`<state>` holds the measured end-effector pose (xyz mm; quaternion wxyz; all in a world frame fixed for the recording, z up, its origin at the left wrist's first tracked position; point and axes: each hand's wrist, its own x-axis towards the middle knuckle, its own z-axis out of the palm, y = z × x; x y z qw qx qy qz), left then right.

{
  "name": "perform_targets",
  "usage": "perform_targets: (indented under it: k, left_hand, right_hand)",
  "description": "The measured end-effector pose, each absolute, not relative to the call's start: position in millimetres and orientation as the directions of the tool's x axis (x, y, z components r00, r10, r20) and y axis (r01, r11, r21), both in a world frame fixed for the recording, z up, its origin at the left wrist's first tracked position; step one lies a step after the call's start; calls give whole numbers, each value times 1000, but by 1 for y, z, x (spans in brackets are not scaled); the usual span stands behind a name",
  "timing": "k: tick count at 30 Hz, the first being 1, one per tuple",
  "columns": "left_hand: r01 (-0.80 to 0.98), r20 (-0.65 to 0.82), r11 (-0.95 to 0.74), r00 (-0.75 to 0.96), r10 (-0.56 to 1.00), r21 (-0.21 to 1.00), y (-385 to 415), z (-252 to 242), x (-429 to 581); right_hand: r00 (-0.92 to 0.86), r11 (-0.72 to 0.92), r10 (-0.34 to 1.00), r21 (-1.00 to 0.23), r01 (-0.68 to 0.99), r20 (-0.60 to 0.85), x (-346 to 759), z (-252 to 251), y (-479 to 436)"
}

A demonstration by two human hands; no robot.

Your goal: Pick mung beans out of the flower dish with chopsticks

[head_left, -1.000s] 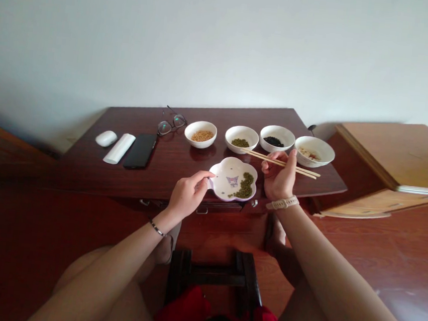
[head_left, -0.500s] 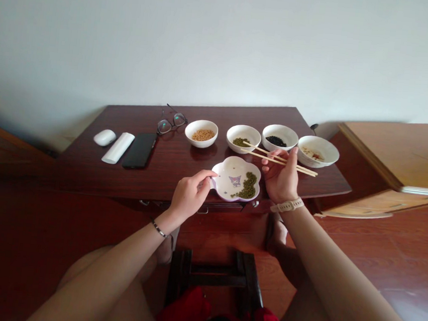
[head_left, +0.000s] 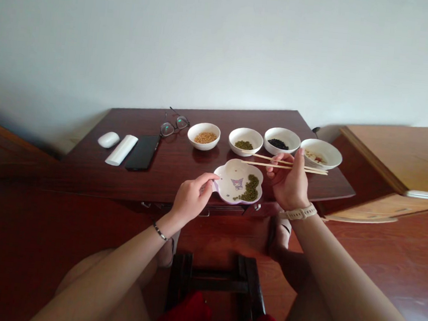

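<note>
Head view: your flower-shaped plate (head_left: pixel 232 169) sits close to the near table edge (head_left: pixel 157 198), so a hard push from your left hand (head_left: pixel 191 197) could skid or tip it and spill the mung beans (head_left: pixel 250 189) heaped on its right side. Your left fingers (head_left: pixel 208 179) curl onto the plate's left lobe, seeming to pinch the rim. Your right hand (head_left: pixel 290 182) is raised just right of the plate, its fingers closed around the chopsticks (head_left: pixel 285 166), which lie level with their tips over the plate's upper rim. Whether the tips hold a bean is too small to tell; a loose pinch could drop one. Behind the plate stands a row of white bowls (head_left: pixel 282 136), which a careless swing of the chopsticks could clip.
</note>
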<state>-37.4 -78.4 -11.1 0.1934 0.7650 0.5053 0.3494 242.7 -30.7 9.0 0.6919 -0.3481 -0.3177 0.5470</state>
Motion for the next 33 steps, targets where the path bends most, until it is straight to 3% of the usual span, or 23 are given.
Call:
perform_targets:
  k: [11, 21, 33]
  left_hand:
    - [648, 357, -428, 247, 901, 630, -78, -10, -36]
    - [653, 353, -431, 258, 900, 622, -80, -5, -36]
    - [668, 382, -462, 277, 882, 583, -78, -9, -36]
  right_hand:
    - [318, 260, 922, -962, -82, 222, 255, 29, -48]
    - [184, 167, 970, -986, -21, 160, 258, 16, -49]
    - [187, 74, 982, -983, -170, 41, 254, 14, -50]
